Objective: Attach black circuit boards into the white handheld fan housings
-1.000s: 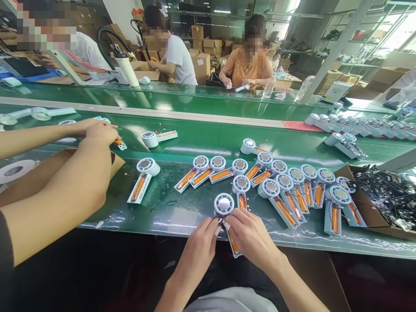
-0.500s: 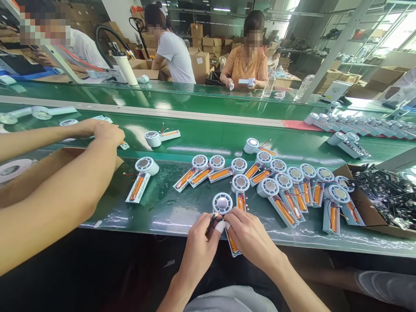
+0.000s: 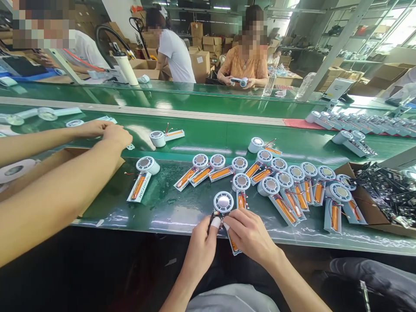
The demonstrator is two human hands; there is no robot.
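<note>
Just in front of me at the table's edge is a white handheld fan (image 3: 223, 202) with its handle opened, showing an orange battery (image 3: 234, 242). My left hand (image 3: 202, 242) pinches a small black circuit board (image 3: 214, 215) just below the fan's round head. Beside it, my right hand (image 3: 251, 234) is closed over the upper part of the handle, its fingertips meeting the board's edge. What those right fingertips grip, perhaps a thin wire, is too small to make out. White coverings show on fingertips of both hands.
Several opened fans (image 3: 269, 186) lie to the right, near a cardboard box (image 3: 367, 208) of black circuit boards (image 3: 386, 190). A co-worker's arms (image 3: 74, 186) reach in from the left over another box (image 3: 73, 151). More fans (image 3: 157, 138) lie on the green conveyor belt (image 3: 208, 130).
My left hand has tilted the circuit board so more of its face shows. Fans on the belt have shifted slightly right. The person opposite has turned the fan in their hands.
</note>
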